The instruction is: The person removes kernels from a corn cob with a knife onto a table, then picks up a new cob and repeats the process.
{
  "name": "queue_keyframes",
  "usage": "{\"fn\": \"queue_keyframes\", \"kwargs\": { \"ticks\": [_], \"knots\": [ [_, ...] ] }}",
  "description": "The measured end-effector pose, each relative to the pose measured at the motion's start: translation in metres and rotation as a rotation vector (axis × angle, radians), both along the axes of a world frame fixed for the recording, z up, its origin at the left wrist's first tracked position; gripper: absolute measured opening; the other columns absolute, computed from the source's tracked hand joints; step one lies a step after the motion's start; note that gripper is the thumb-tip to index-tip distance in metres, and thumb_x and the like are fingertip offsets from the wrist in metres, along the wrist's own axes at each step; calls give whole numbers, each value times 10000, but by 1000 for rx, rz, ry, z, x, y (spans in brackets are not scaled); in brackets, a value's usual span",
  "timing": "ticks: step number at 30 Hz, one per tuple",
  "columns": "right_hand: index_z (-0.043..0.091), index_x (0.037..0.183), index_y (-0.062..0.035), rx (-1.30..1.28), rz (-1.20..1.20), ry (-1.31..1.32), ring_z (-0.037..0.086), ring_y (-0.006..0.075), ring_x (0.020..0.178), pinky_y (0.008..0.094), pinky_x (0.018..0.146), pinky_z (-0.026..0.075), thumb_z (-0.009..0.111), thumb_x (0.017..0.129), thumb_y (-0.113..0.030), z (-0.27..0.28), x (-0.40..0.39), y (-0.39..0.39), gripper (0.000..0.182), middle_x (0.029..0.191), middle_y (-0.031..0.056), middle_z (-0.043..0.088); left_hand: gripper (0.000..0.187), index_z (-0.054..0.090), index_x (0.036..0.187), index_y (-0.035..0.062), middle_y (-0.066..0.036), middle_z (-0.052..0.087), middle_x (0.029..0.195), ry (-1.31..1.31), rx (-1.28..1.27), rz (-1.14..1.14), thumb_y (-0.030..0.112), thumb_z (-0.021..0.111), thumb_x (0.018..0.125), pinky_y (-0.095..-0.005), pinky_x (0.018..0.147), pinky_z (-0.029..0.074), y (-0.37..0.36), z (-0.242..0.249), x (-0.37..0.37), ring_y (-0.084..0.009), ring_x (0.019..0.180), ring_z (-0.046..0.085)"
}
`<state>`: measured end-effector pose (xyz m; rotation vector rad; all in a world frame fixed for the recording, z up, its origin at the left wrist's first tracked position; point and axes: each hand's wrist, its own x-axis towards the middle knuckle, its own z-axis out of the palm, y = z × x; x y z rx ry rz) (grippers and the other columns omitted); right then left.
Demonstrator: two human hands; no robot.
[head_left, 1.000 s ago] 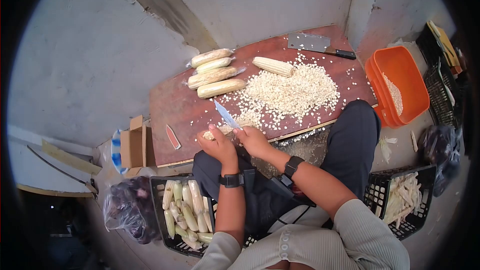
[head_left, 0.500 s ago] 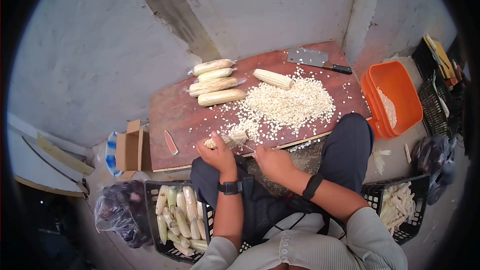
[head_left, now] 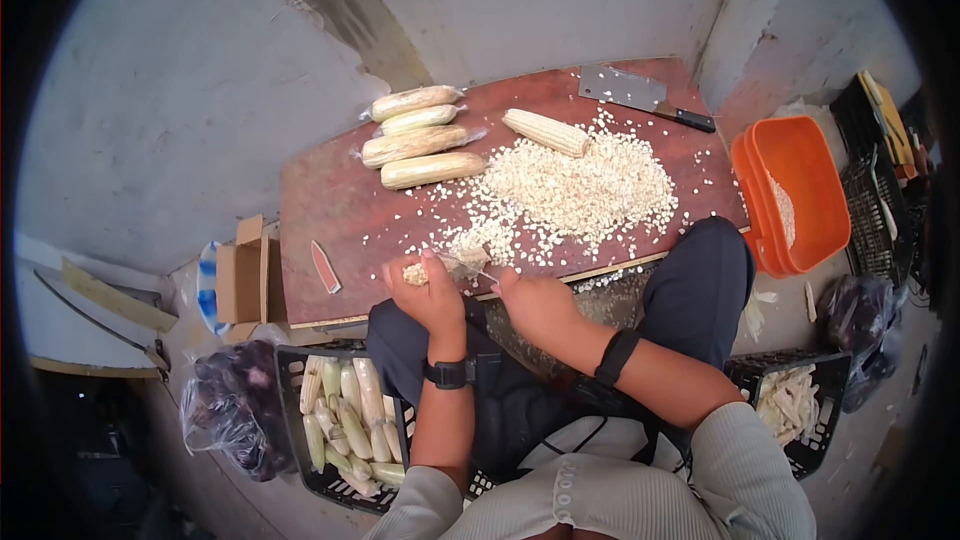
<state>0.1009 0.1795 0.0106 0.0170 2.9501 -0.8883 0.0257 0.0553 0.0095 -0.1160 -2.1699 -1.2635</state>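
Observation:
My left hand (head_left: pixel 432 298) is closed around an ear of corn (head_left: pixel 468 258) at the near edge of the red board. Thin metal shows between my hands, the blade of a small knife (head_left: pixel 484 273), lying against the ear. My right hand (head_left: pixel 538 306) is wrapped round its handle, which my fingers hide. Just beyond, a heap of loose corn kernels (head_left: pixel 585 190) spreads over the red board (head_left: pixel 330 205). One bare whole ear (head_left: pixel 547 132) rests against the back of the heap. Several ears in clear wrap (head_left: pixel 415 145) lie side by side at the left.
A cleaver (head_left: pixel 625 88) lies at the board's back right, a red pointed piece (head_left: pixel 325 267) at its left. An orange bin (head_left: pixel 815 195) with kernels stands right. Black crates hold ears (head_left: pixel 350 420) at left and stripped cobs (head_left: pixel 788 402) at right. A cardboard box (head_left: pixel 240 280) sits left.
The view has shifted slightly. My right hand and the knife have moved a little closer to my left hand, which keeps hold of the ear.

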Motion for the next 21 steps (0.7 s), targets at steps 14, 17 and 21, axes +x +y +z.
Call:
{"fn": "queue_keyframes", "kwargs": {
  "ticks": [14,17,21],
  "knots": [
    [511,879,24,-857,-251,-422,504,217,359,357,355,410,410,977,-375,-4,-41,-8,423,577,116,536,202,511,772,-4,-131,530,799,30,-83,5,152,626,826,-410,728,400,10,0,6,-284,762,502],
    [508,853,7,-670,-211,-231,558,290,446,411,433,447,409,974,-354,-14,-41,-9,394,608,156,561,184,502,802,-11,-144,509,823,11,-36,5,125,626,804,-424,728,411,5,0,7,-321,781,509],
    [501,867,-4,-252,-173,85,612,378,636,475,574,479,431,957,-275,-14,-24,-4,295,706,217,605,187,518,817,-14,-159,524,850,-6,17,80,135,630,806,-433,761,410,-6,-9,0,-329,807,513]
  ]
}}
